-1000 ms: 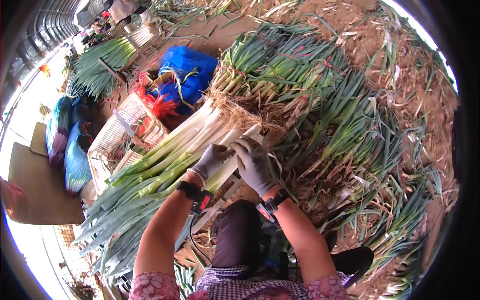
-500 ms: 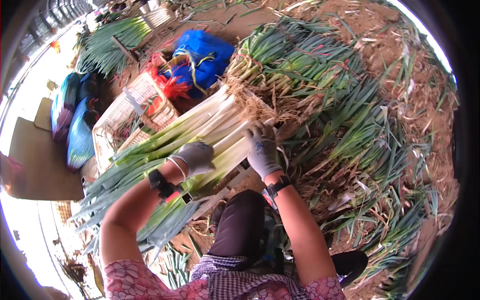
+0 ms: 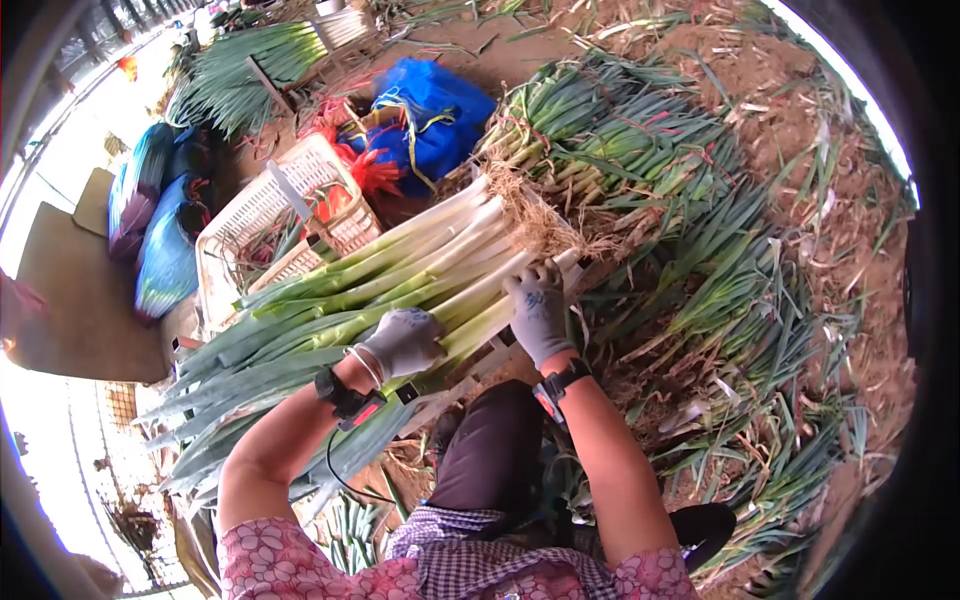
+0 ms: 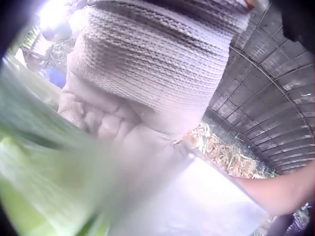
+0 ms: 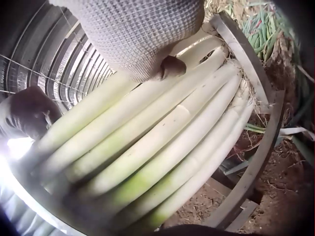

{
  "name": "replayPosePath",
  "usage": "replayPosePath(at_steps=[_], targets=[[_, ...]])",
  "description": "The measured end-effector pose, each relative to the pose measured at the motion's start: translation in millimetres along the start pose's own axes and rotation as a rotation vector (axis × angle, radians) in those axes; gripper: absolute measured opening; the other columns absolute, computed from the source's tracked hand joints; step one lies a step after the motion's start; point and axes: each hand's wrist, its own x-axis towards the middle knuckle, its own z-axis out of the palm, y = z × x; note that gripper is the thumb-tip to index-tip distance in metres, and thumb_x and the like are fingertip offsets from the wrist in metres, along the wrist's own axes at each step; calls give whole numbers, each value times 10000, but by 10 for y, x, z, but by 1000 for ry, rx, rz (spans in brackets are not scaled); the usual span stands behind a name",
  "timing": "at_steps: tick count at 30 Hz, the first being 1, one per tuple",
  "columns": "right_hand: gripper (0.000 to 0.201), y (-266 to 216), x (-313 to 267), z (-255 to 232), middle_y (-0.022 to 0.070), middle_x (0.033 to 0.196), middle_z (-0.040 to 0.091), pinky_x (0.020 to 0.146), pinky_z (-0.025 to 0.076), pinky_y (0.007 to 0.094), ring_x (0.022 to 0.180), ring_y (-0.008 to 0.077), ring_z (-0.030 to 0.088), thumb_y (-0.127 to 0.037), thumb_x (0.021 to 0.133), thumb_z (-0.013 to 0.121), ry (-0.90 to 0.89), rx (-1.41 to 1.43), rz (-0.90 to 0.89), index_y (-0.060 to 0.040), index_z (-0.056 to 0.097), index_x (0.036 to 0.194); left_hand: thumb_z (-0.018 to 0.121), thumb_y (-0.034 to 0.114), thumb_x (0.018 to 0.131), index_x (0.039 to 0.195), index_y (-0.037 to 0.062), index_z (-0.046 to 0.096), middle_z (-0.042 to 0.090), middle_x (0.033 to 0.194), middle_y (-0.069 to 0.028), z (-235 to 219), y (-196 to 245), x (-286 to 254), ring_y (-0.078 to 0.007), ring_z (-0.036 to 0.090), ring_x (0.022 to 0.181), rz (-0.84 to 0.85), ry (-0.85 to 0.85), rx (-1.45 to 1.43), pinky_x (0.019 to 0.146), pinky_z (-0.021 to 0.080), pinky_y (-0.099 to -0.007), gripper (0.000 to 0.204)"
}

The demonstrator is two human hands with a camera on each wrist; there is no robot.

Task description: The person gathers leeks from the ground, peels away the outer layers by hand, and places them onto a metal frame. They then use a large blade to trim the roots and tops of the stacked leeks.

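A broad bundle of long green onions [image 3: 440, 255] lies side by side on a metal rack [image 5: 268, 162], its stringy roots [image 3: 540, 215] at the far right and its green leaves [image 3: 240, 370] toward the lower left. Gloved in pale knit, my left hand [image 3: 405, 342] curls round the nearest stalks where white turns green. My right hand [image 3: 540, 308], gloved alike, grips a white stalk close to the roots. In the right wrist view its fingers bend over the upper stalks [image 5: 162, 132]. The left wrist view has the glove [image 4: 147, 69] above blurred green leaves.
A pale plastic basket [image 3: 215, 250] stands beyond the leaves, with red ties [image 3: 375, 170] and a blue bag [image 3: 440, 110] past it. Tied onion bundles [image 3: 620, 120] and loose onions [image 3: 730, 300] cover the ground to the right. Wrapped bundles [image 3: 165, 240] lie at left near cardboard [image 3: 80, 300].
From beside the right hand near the roots, my left hand has moved left along the stalks toward the leaves. My right hand stays by the root end. The head view has shifted slightly.
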Motion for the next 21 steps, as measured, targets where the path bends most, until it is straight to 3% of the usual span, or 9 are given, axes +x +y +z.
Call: replayPosePath(at_steps=[4, 6, 7, 8, 9, 12, 17, 21], targets=[[259, -105, -82, -168, 143, 1031, 554, 1027, 324, 464, 1077, 317, 480, -51, 713, 561, -3, -39, 16, -81, 604, 967, 591, 290, 775, 897, 110, 669, 635, 789, -154, -57, -58, -63, -351, 616, 776, 44, 66, -89, 684, 475, -448, 231], [458, -203, -169, -337, 139, 1170, 501, 1033, 319, 469, 1113, 322, 457, -30, 680, 592, 20, 128, 4, -85, 557, 1134, 590, 270, 784, 941, 103, 661, 641, 809, -156, -114, -146, -63, -355, 619, 793, 67, 102, -165, 702, 477, -444, 240], [570, -222, -253, -381, 134, 1234, 468, 1018, 333, 460, 1133, 333, 446, -10, 660, 609, 19, 124, -17, -87, 512, 1217, 593, 274, 782, 944, 92, 656, 643, 816, -158, -74, -218, -36, -359, 620, 798, 9, 201, -62, 707, 477, -446, 251], [570, -245, -367, -425, 134, 1234, 468, 1018, 333, 460, 1133, 333, 446, -10, 660, 609, 21, 112, -11, -87, 512, 1217, 595, 277, 780, 948, 82, 652, 645, 824, -160, -117, -183, -35, -362, 620, 804, -51, 302, 38, 713, 477, -447, 263], [554, -262, -498, -473, 136, 1230, 470, 1015, 334, 460, 1143, 335, 440, -6, 665, 604, 23, 145, 20, -82, 514, 1207, 603, 263, 758, 956, 66, 642, 650, 841, -162, -200, -160, -63, -371, 618, 809, -117, 130, 33, 721, 478, -446, 283], [528, -204, -1049, -410, 142, 1230, 481, 992, 352, 460, 1152, 351, 444, 2, 673, 599, 61, 182, 67, -68, 516, 1189, 610, 254, 735, 929, 60, 649, 651, 840, -163, -75, -243, 61, -373, 619, 802, -99, 23, 179, 714, 478, -448, 277], [501, -60, -2017, -496, 177, 1202, 509, 961, 383, 456, 1115, 382, 473, 12, 680, 592, 37, 266, 317, -53, 536, 1174, 549, 172, 688, 712, 60, 664, 598, 645, -194, -80, -319, 273, -380, 589, 633, 105, 115, 160, 617, 469, -472, 162], [531, -66, -2530, -536, 151, 1252, 492, 949, 391, 470, 1126, 384, 466, -37, 684, 617, -23, 122, 399, -87, 519, 1203, 548, 169, 688, 698, 57, 652, 602, 654, -190, -9, -77, 628, -386, 585, 635, 110, 186, 112, 626, 468, -466, 153]])
